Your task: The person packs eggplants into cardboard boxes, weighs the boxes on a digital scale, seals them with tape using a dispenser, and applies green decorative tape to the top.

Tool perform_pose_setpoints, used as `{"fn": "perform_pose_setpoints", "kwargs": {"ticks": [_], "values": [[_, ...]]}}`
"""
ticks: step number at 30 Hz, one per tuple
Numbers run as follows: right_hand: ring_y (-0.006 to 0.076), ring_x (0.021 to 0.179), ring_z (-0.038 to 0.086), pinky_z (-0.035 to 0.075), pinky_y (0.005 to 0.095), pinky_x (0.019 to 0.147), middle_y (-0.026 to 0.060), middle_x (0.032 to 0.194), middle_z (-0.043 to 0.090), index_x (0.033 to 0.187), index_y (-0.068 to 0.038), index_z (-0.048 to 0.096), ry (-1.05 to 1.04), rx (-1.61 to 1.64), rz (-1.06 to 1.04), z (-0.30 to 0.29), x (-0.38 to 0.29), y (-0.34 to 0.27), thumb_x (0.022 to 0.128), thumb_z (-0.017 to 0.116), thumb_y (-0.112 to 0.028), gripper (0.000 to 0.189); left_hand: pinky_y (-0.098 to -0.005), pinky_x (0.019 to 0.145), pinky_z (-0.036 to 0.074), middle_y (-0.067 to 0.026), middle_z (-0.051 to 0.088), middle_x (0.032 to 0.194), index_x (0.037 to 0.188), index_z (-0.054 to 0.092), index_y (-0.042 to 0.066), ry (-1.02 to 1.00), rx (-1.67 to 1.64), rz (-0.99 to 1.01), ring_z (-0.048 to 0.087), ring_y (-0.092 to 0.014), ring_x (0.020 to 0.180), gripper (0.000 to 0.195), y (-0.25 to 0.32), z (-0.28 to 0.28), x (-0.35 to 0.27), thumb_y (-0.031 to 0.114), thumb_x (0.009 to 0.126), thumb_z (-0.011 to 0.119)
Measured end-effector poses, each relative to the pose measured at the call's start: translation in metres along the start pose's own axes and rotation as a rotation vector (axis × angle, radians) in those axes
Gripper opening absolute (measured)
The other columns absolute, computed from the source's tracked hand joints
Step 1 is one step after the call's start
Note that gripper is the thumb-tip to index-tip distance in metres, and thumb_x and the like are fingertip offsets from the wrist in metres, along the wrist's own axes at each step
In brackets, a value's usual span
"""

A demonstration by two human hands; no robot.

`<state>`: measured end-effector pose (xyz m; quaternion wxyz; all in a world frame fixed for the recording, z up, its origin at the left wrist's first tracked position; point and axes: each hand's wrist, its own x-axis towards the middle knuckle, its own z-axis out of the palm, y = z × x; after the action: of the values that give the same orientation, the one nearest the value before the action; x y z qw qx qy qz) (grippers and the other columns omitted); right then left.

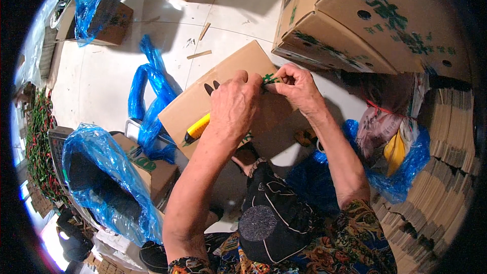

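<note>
A brown cardboard box (pixel 228 66) with green print lies at an angle in front of me. My left hand (pixel 236 101) rests over its top, fingers bent toward a green-printed spot; its fingertips are partly hidden. My right hand (pixel 298 87) pinches the printed cardboard at that spot, thumb against the forefinger. From under my left hand sticks out a yellow tool with a black end (pixel 198 126), perhaps a utility knife; I cannot tell whether it is held or just lies on the box. Two dark oval marks or holes (pixel 212 86) show beside my left knuckles.
Large printed cartons (pixel 357 26) stand at upper right, above stacked flat cardboard (pixel 437 182). A twisted blue plastic bag (pixel 150 83) and cardboard strips (pixel 199 54) lie on the pale floor. A blue-lined container (pixel 110 186) stands at left, near red and green peppers (pixel 40 144).
</note>
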<state>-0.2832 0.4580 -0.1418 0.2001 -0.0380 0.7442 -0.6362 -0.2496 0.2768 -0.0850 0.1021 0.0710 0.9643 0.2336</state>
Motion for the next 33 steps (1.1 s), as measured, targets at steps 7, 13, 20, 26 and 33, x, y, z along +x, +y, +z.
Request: {"fn": "perform_pose_setpoints", "kwargs": {"ticks": [7,13,20,26,33], "values": [[0.0053,0.067,0.043,0.038,0.0230,0.062,-0.0045,0.073,0.049,0.075,-0.003,0.061,-0.015,0.025,0.037,0.002,-0.003,-0.008,0.074,0.075,-0.005,0.015,-0.0437,0.068,0.052,-0.0107,0.056,0.087,0.100,0.059,0.011,0.024,0.218,0.149,0.064,-0.033,0.085,0.021,-0.001,-0.007,-0.015,0.012,0.080,0.060],[0.0031,0.066,0.046,0.039,0.0203,0.062,-0.0063,0.073,0.055,0.080,-0.004,0.067,0.010,-0.175,0.007,-0.002,-0.007,-0.007,0.076,0.078,-0.010,0.013,-0.0444,0.071,0.051,-0.0133,0.054,0.090,0.100,0.056,0.008,-0.036,0.054,0.001,0.060,-0.033,0.086,0.022,-0.019,-0.011,-0.043,0.006,0.079,0.061],[0.0093,0.066,0.049,0.043,0.0269,0.061,0.0008,0.076,0.055,0.079,-0.002,0.066,0.025,-0.267,0.108,-0.002,-0.014,-0.020,0.076,0.078,-0.020,0.022,-0.0413,0.069,0.050,-0.0148,0.057,0.082,0.092,0.061,0.003,0.066,-0.231,-0.113,0.062,-0.033,0.077,0.012,-0.040,-0.013,-0.071,0.004,0.080,0.062],[0.0108,0.065,0.054,0.045,0.0301,0.060,0.0044,0.070,0.061,0.079,0.001,0.066,0.099,-0.242,0.052,0.016,-0.012,-0.021,0.081,0.075,-0.023,0.025,-0.0373,0.071,0.048,-0.0174,0.062,0.082,0.095,0.065,0.001,0.148,-0.582,-0.290,0.063,-0.031,0.077,0.014,-0.056,-0.006,-0.073,0.013,0.088,0.062],[0.0294,0.067,0.062,0.048,0.0421,0.063,0.0152,0.071,0.064,0.077,-0.002,0.065,0.032,-0.620,0.000,0.020,-0.009,-0.027,0.079,0.071,-0.027,0.025,-0.0401,0.071,0.048,-0.0189,0.063,0.083,0.096,0.064,0.001,0.086,-0.512,-0.210,0.063,-0.034,0.079,0.017,-0.072,0.003,-0.068,0.017,0.089,0.061]]}}
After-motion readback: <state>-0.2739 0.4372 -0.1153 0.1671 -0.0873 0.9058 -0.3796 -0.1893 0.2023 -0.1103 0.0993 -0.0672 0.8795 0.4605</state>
